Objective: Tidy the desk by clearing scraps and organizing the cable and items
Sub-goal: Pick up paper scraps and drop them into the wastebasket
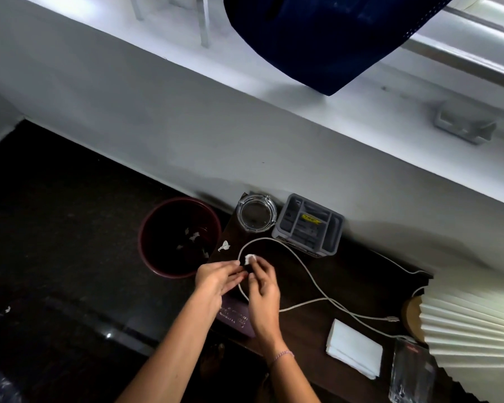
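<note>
Right hand (262,286) pinching a paper scrap (249,259), left hand (216,279) loosely curled (empty) — bin (179,237) holding scraps, glass ashtray (256,212) bare.

Ashtray (256,213) left of organizer (309,225), cable (309,274) before both.

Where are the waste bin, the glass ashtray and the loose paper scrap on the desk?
waste bin (146,225): head view, on its left rim.
glass ashtray (256,212): head view, on its clear middle.
paper scrap (224,245): head view, on its white middle.
</note>
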A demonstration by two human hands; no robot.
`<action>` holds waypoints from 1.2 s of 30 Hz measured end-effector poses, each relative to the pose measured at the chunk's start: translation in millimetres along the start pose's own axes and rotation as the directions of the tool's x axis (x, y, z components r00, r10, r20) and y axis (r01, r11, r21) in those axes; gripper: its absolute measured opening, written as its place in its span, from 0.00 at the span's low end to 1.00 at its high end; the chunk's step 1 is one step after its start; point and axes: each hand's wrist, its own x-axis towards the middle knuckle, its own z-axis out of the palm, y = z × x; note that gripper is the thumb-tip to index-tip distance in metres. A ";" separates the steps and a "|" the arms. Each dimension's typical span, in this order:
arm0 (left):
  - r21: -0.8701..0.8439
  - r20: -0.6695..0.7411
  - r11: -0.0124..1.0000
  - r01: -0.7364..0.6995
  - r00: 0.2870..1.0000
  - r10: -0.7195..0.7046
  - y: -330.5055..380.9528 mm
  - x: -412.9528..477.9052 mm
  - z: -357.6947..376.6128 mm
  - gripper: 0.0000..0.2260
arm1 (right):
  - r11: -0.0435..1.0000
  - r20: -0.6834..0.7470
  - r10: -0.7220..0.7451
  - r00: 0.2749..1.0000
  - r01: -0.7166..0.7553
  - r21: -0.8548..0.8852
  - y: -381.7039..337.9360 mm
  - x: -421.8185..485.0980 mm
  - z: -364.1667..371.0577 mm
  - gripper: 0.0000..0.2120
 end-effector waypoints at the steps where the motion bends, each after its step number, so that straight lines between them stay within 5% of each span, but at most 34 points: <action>1: -0.017 0.010 1.000 -0.009 1.000 0.010 0.7 -0.1 -2.0 0.04 | 1.000 0.036 0.002 0.999 -0.003 0.022 -1.1 -4.0 5.9 0.18; 9: -0.075 -0.071 0.994 -0.075 0.995 0.070 9.9 5.1 -39.1 0.04 | 0.999 0.212 0.030 0.977 -0.034 0.014 -1.8 -19.3 27.8 0.24; 13: -0.111 -0.222 0.982 -0.154 0.967 0.126 26.9 15.0 -62.6 0.08 | 0.995 0.225 0.055 0.973 -0.036 -0.089 -2.4 -20.0 27.5 0.29; 15: -0.159 -0.306 0.964 -0.211 0.939 0.155 39.6 20.1 -73.7 0.02 | 0.993 0.211 0.068 0.975 -0.046 -0.106 -2.3 -18.9 23.9 0.29; 18: -0.165 -0.382 0.945 -0.281 0.902 0.201 58.4 29.5 -84.9 0.15 | 0.992 0.199 0.074 0.977 -0.051 -0.116 0.4 -18.8 18.1 0.28; 28: 0.144 -0.333 0.966 -0.214 0.909 0.251 44.4 45.5 -74.9 0.16 | 0.991 0.177 0.096 0.979 -0.078 -0.110 20.0 -31.8 0.1 0.21; 31: 0.465 -0.189 0.853 -0.238 0.914 0.359 22.7 40.3 -55.0 0.12 | 0.989 0.153 0.077 0.985 -0.057 -0.133 25.1 -34.3 -5.9 0.20; 36: 0.803 0.082 0.509 -0.312 0.902 0.424 5.8 36.7 -26.9 0.14 | 0.987 0.110 0.062 0.992 -0.045 -0.155 29.0 -31.7 -18.9 0.19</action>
